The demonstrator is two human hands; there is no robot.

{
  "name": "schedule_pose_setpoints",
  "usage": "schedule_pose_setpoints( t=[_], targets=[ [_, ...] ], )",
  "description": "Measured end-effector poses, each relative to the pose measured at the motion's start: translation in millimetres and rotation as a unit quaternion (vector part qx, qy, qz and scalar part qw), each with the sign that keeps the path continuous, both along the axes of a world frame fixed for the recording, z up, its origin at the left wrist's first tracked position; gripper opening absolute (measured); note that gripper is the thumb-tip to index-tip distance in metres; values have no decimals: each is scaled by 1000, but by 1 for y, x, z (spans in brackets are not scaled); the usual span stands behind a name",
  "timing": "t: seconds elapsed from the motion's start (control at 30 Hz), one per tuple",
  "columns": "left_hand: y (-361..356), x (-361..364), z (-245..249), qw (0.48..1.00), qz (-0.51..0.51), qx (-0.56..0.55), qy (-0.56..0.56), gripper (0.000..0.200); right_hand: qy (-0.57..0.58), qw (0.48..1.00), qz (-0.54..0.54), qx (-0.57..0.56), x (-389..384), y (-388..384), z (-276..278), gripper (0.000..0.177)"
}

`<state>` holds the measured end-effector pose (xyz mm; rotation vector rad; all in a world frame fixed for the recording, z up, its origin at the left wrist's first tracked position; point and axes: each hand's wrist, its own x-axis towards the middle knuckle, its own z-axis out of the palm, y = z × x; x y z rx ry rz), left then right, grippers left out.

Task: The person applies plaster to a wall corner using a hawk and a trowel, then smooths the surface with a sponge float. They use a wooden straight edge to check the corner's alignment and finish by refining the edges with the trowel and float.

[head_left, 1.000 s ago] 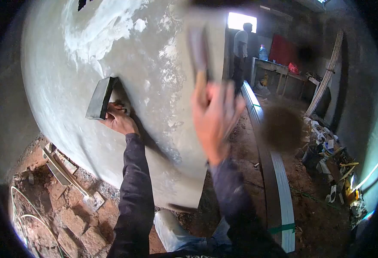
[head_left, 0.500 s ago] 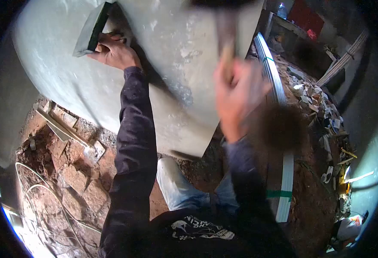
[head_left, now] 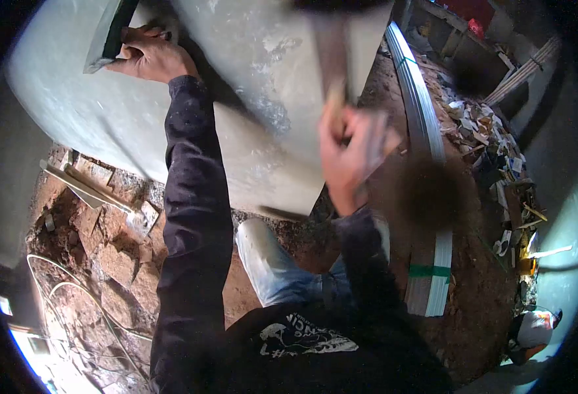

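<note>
Our left hand grips float on grey plastered wall | our right hand clenches blurred trowel handle | red dirt floor below.

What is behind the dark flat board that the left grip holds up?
Behind the board stands the grey plastered wall. The left grip clasps the board's near side. The patch of wall that both cover is hidden, so its state cannot be told.
</note>
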<state>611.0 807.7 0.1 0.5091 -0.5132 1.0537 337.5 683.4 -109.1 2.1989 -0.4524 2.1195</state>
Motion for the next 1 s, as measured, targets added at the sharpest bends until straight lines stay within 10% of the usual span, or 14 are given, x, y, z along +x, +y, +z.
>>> schedule_pose_setpoints(
  t=[0.13,0.4,0.63,0.8,1.0],
  targets=[
    [1,-1,1,1000,10,1,-2,86,143,987,39,62,-19,7,-137,24],
    [-1,-13,5,994,-101,-12,-25,102,7,999,32,43,-8,0,0,27],
    [1,2,3,997,-49,0,-63,94,294,949,31,105,-55,28,-207,32],
    [2,5,2,999,-35,16,-36,87,113,935,212,262,-108,6,-187,31],
    [-2,-18,7,999,5,5,38,88,-61,822,390,410,-50,-40,-25,30]
  ],
)
